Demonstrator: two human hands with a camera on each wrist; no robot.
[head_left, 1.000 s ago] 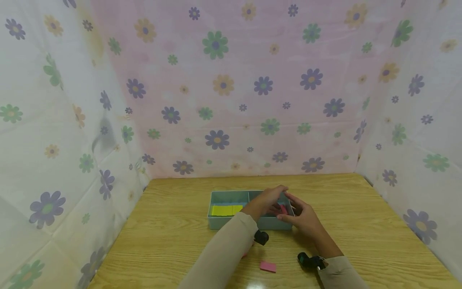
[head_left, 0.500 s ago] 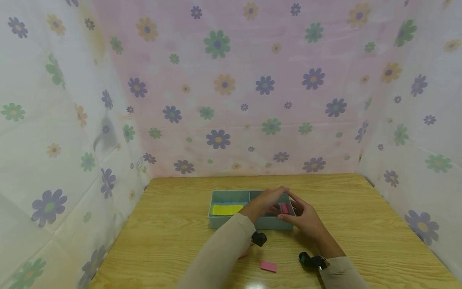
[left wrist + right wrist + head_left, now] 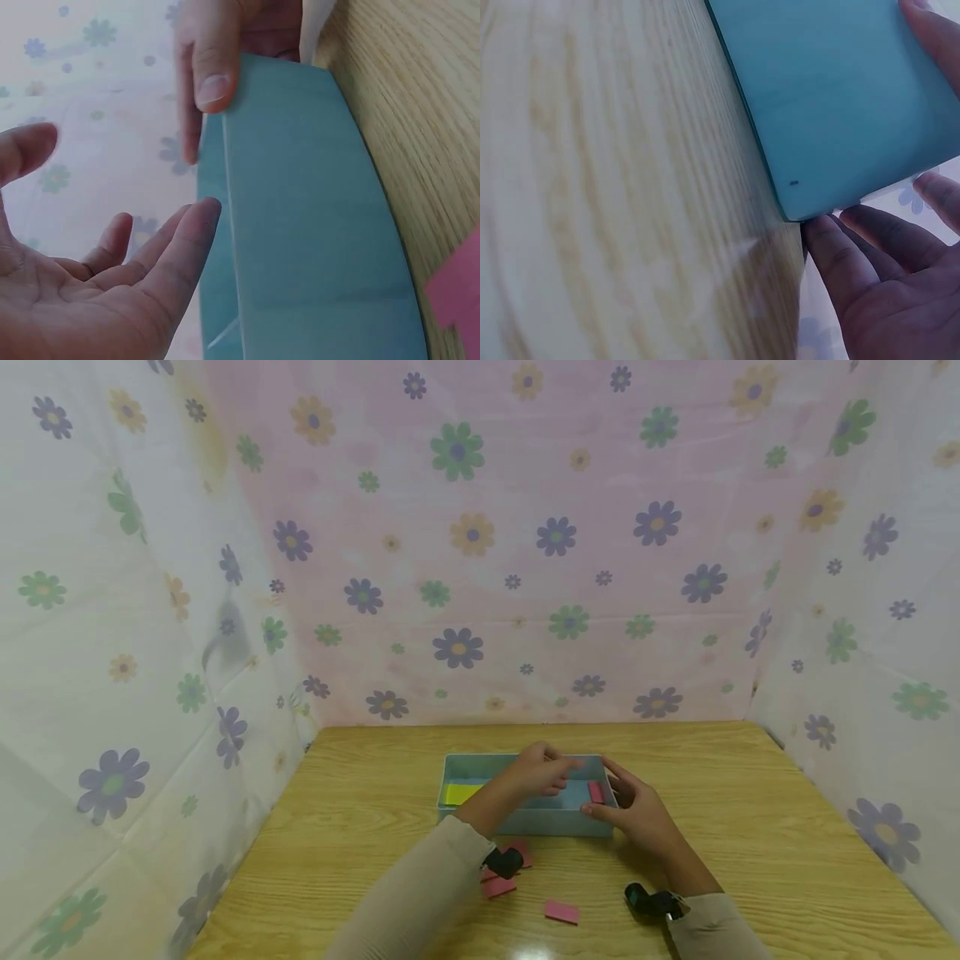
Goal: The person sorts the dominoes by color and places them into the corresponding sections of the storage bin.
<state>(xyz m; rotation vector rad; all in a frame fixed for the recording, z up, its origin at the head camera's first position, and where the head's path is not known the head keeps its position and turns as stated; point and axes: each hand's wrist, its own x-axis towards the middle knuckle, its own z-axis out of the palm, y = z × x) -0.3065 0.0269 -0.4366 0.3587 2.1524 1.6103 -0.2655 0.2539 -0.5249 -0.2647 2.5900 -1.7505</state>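
Observation:
A blue-green divided box (image 3: 555,823) stands on the table. My left hand (image 3: 536,772) is over its middle, fingers loosely spread; in the left wrist view this left hand (image 3: 127,292) holds nothing. At the box's right end my right hand (image 3: 637,810) grips it, thumb on the front corner and fingers round the side; the right wrist view shows those fingers (image 3: 840,255) against the end wall. A flat pink rectangular piece (image 3: 596,792) lies inside at the right end. Flat yellow pieces (image 3: 462,794) lie in the left part, partly covered by my left forearm. The divider is hidden.
Several flat pink pieces (image 3: 498,887) lie on the wooden table before the box, partly under my left wrist. Another pink piece (image 3: 562,912) lies apart to their right. Flowered cloth (image 3: 487,568) surrounds the table at the back and sides.
My left hand has let go of the pink piece at the box's right end and moved up and left. More pink pieces on the table are uncovered. My right hand keeps its hold.

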